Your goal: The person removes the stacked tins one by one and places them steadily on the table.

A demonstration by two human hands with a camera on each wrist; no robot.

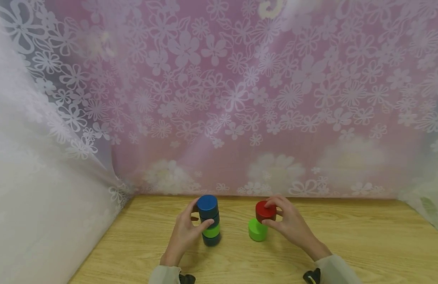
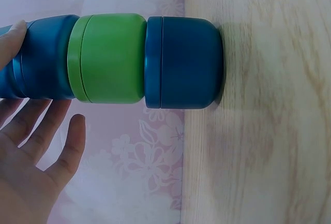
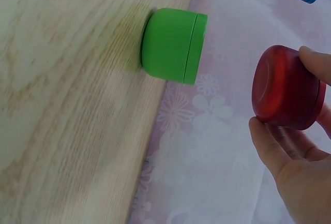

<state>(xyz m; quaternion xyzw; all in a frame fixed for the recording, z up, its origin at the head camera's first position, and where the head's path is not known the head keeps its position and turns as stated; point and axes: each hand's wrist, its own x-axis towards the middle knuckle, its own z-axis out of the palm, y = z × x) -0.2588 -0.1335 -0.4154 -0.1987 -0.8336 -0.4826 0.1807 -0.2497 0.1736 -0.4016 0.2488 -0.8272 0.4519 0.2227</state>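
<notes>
Four-part wording aside, a stack of small round lidded tins stands upright on the table: a blue tin (image 2: 186, 63) at the bottom, a green tin (image 2: 111, 58) over it, then a blue tin (image 2: 49, 56) and another blue tin (image 1: 207, 205) on top. My left hand (image 1: 183, 232) grips the upper part of this stack, thumb in front and fingers behind. With thumb and fingers, my right hand (image 1: 293, 225) holds a red tin (image 3: 287, 87) in the air. Below the red one, a single green tin (image 3: 170, 45) stands on the table, a gap showing between them in the right wrist view.
The wooden table (image 1: 133, 244) reaches back to a pink flowered curtain (image 1: 219, 118). A pale sheet of cloth (image 1: 45, 197) hangs along the left side. Dark wrist straps (image 1: 312, 276) show at the cuffs of both light sleeves.
</notes>
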